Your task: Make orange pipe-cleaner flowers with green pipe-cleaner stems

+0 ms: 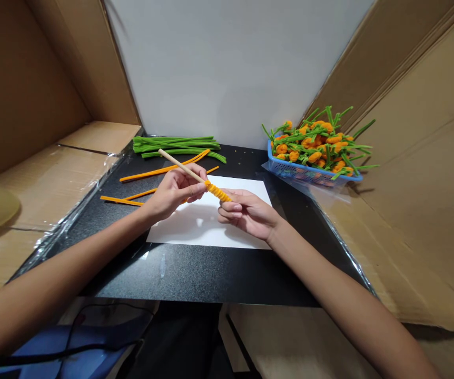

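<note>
Orange pipe cleaner [218, 191] coils tightly around a wooden stick [181, 164], above white paper [207, 234]. The left hand [175, 189] pinches the stick beside the coil's upper end; the right hand [253, 213] pinches the lower end between thumb and fingers. From the hands, green pipe cleaners [175, 145] lie at 11 o'clock, loose orange strips [144, 173] near 10, a blue basket [314, 175] at 2.

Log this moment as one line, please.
left hand: holding wooden stick; right hand: holding orange pipe-cleaner coil; coil: around stick; white paper: beneath
</note>
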Demonstrator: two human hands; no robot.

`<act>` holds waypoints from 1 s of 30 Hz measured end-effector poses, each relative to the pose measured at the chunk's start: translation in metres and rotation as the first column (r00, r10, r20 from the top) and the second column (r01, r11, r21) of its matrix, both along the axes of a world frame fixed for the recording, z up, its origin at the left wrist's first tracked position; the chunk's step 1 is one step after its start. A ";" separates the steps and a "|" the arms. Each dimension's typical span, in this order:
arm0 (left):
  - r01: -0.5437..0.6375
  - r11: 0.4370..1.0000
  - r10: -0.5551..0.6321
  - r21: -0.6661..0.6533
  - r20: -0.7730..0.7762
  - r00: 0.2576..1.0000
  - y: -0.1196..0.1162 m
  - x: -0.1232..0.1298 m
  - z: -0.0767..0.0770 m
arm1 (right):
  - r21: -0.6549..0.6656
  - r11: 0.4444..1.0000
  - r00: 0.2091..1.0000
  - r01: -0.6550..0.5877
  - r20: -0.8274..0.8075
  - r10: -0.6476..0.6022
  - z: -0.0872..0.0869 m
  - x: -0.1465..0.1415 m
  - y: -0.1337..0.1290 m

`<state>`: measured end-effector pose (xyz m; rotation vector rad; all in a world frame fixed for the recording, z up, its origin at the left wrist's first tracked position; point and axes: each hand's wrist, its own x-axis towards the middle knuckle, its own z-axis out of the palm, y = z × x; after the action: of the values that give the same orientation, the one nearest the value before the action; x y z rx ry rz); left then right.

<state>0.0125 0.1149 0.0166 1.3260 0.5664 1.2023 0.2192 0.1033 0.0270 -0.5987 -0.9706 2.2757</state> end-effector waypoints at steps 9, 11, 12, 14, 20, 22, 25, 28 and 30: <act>0.017 0.999 -0.016 0.030 -0.023 1.000 0.001 -0.001 -0.004 | -0.044 0.998 0.999 0.048 0.004 -0.048 -0.001 0.001 0.002; -0.002 1.000 0.003 0.029 -0.023 1.000 -0.001 0.000 -0.004 | -0.053 0.997 0.999 0.054 0.008 -0.054 -0.001 0.001 0.002; -0.012 1.000 0.012 0.027 -0.023 1.000 -0.001 0.000 -0.004 | -0.056 0.997 0.998 0.056 0.015 -0.055 -0.001 0.001 0.003; -0.031 0.999 0.031 0.022 -0.022 0.999 -0.002 0.000 -0.004 | -0.056 0.997 0.998 0.059 0.027 -0.058 -0.001 0.001 0.003; -0.058 0.998 0.059 0.029 -0.006 0.998 -0.004 0.003 -0.002 | -0.043 0.998 0.999 0.052 0.008 -0.052 0.000 0.001 0.001; -0.063 0.997 0.063 0.039 -0.003 0.998 -0.005 0.003 -0.002 | -0.033 0.998 0.998 0.058 0.008 -0.058 0.000 0.000 0.000; -0.070 0.996 0.071 0.054 -0.007 0.997 -0.005 0.003 -0.003 | -0.002 0.997 0.997 0.072 0.029 -0.072 0.000 0.000 0.000; -0.085 0.994 0.086 0.062 -0.010 0.996 -0.005 0.003 -0.002 | 0.022 0.997 0.996 0.078 0.047 -0.079 0.000 0.000 0.000; -0.097 0.994 0.097 0.059 -0.010 0.995 -0.005 0.004 -0.001 | 0.026 0.995 0.994 0.094 0.052 -0.095 0.000 0.000 0.000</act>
<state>0.0167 0.1103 0.0154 1.3692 0.6148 1.2992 0.2193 0.1034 0.0275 -0.6836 -0.9728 2.1721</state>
